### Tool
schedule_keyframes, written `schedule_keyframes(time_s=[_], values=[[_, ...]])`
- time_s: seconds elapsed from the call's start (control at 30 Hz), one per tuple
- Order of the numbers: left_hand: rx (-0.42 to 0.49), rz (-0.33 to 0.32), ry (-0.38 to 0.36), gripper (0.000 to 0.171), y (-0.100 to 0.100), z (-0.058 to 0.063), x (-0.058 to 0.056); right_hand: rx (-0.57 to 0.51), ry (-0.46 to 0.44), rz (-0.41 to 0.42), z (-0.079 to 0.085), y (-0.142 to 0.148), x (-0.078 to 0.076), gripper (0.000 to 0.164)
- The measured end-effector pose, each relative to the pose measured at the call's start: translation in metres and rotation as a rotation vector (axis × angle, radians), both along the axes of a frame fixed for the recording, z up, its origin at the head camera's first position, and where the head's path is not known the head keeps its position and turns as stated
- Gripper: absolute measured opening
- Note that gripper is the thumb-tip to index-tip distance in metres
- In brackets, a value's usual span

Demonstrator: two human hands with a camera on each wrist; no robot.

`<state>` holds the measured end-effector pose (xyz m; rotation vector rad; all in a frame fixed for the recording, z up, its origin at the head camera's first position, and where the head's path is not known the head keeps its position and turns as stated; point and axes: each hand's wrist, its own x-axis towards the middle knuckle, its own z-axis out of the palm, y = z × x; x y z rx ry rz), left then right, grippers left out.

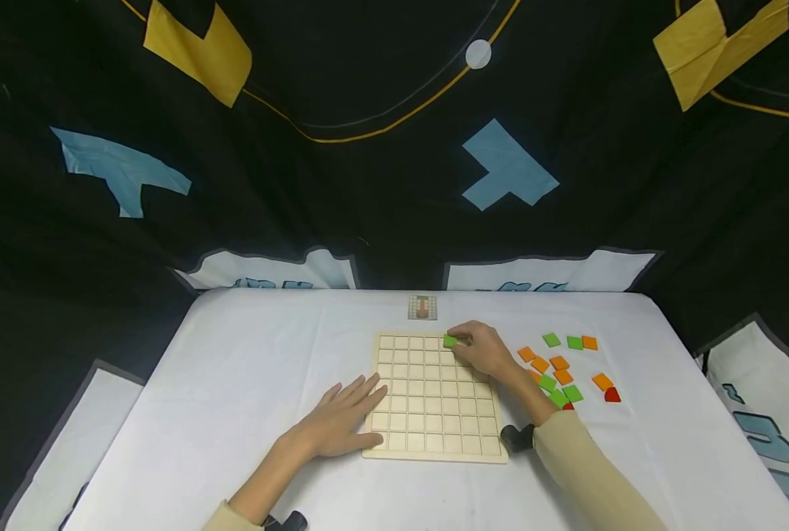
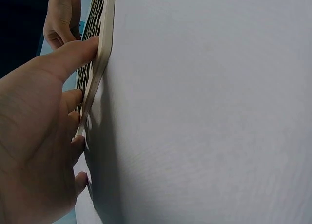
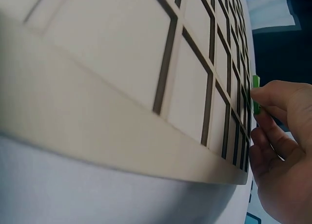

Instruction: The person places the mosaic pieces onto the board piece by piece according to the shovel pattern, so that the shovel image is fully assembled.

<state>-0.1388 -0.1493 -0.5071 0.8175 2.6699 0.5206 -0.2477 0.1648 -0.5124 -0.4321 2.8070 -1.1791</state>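
Observation:
A pale wooden grid board [image 1: 424, 405] lies on the white table, divided into square cells. My right hand [image 1: 484, 349] pinches a small green square tile [image 1: 449, 341] over the board's far row, toward its right corner. In the right wrist view the green tile [image 3: 256, 95] stands between thumb and fingers, close to the grid. My left hand [image 1: 341, 419] rests with fingers spread on the board's left edge. From the left wrist, the thumb and fingertips of the left hand [image 2: 34, 126] touch the board's rim [image 2: 105, 44].
Right of the board lie scattered green tiles [image 1: 551, 340], orange tiles [image 1: 559, 363] and red pieces [image 1: 612, 395]. A small patterned card [image 1: 422, 307] sits beyond the board's far edge. Behind the table [image 1: 235, 354] hangs a black cloth [image 1: 341, 214] with blue and yellow shapes.

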Motion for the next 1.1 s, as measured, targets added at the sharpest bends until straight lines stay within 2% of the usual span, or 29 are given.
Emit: schedule_keyframes(time_s=[0.43,1.1], values=[[-0.016,-0.011,-0.007,0.080,0.0005,0.0006,-0.0016,-0.007,0.033,0.037,-0.0023,-0.0009,-0.0003,0.031],[-0.009,-0.011,-0.009,0.080,0.0002,0.0020,-0.0006,-0.011,0.002,0.033,-0.0052,-0.0045,-0.0041,0.031]])
